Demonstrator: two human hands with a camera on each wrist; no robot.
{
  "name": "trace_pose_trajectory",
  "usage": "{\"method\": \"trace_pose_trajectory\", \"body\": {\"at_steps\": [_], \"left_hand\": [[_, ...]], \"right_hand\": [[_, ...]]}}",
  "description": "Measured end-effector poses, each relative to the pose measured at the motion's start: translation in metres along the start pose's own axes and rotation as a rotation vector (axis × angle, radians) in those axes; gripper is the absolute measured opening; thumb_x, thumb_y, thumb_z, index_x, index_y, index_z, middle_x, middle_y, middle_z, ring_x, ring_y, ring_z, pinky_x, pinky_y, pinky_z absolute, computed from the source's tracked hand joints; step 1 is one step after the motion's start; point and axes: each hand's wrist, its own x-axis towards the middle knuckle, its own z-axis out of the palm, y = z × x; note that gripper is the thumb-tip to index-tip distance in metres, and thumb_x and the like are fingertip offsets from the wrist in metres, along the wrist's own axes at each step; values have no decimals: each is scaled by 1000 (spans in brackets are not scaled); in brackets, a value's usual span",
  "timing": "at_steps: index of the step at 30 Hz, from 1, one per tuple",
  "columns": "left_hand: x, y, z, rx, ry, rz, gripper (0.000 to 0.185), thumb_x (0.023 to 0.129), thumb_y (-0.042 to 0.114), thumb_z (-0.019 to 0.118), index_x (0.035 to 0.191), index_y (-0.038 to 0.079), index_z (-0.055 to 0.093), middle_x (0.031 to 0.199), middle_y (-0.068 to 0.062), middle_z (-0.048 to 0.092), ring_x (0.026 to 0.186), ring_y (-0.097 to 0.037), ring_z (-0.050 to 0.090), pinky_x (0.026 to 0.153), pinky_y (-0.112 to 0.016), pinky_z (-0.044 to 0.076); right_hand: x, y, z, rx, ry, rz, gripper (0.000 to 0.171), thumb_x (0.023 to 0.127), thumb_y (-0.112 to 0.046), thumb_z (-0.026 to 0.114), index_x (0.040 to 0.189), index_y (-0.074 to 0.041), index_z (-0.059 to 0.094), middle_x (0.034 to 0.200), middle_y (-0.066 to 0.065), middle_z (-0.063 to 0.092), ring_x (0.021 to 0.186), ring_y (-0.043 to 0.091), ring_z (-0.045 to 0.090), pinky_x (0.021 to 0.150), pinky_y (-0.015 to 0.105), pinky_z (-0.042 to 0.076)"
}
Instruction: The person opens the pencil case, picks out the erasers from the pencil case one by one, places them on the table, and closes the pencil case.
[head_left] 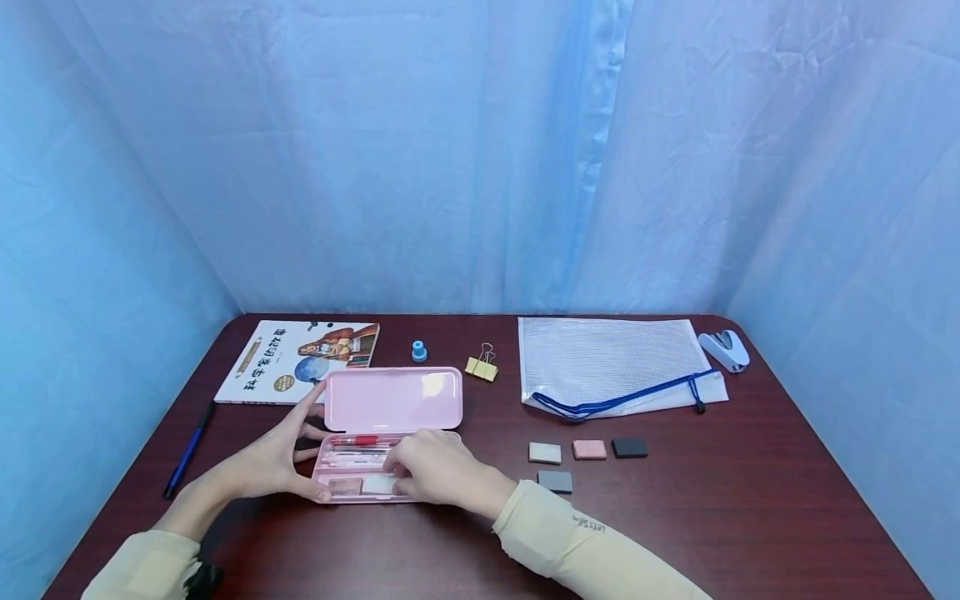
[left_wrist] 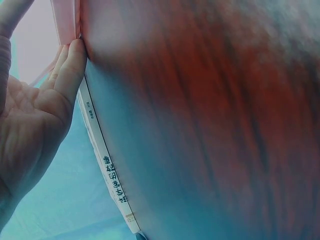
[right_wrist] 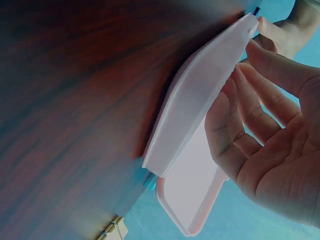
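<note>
A pink pencil case lies on the table with its lid folded back. Inside it are several pens, a pinkish eraser and a white eraser. My left hand grips the left end of the case, thumb at the near corner and fingers spread toward the hinge and lid. Over the right half of the case, my right hand has its fingers bent down inside, thumb by the white eraser. In the right wrist view the case wall hides these fingertips, so I cannot tell what they hold.
Three erasers sit in a row to the right, with a grey eraser in front. Behind are a book, blue sharpener-like piece, yellow binder clip, mesh pouch and a pale blue device. A blue pen lies left.
</note>
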Motion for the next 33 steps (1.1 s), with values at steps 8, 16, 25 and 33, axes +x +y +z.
{"method": "trace_pose_trajectory", "body": {"at_steps": [8,16,25,33], "left_hand": [[-1,0,-1,-7,-4,5,139,70,16,95,163,29,-7,148,-19,26,123,-39,51,97,-39,55],[0,-1,0,-12,-6,14,138,70,15,95,163,29,-7,148,-19,26,123,-38,51,98,-39,55],[1,-1,0,-17,0,5,139,70,15,95,163,29,-6,148,-19,26,122,-38,52,98,-38,55],[1,0,0,-15,-3,6,139,70,15,95,163,28,-6,148,-19,26,122,-38,51,98,-38,55]], "right_hand": [[-2,2,-3,7,-46,18,20,83,-26,84,102,-27,82,82,-19,72,77,-1,65,59,23,52],[0,5,-2,58,-76,30,23,82,-27,85,104,-25,81,85,-18,73,83,-5,64,66,20,52],[1,6,0,99,-49,-6,25,79,-19,86,103,-23,80,80,-17,69,74,-6,58,61,17,47],[4,6,1,109,-63,-12,27,78,-20,87,104,-24,81,81,-17,70,74,-7,56,60,15,45]]}}
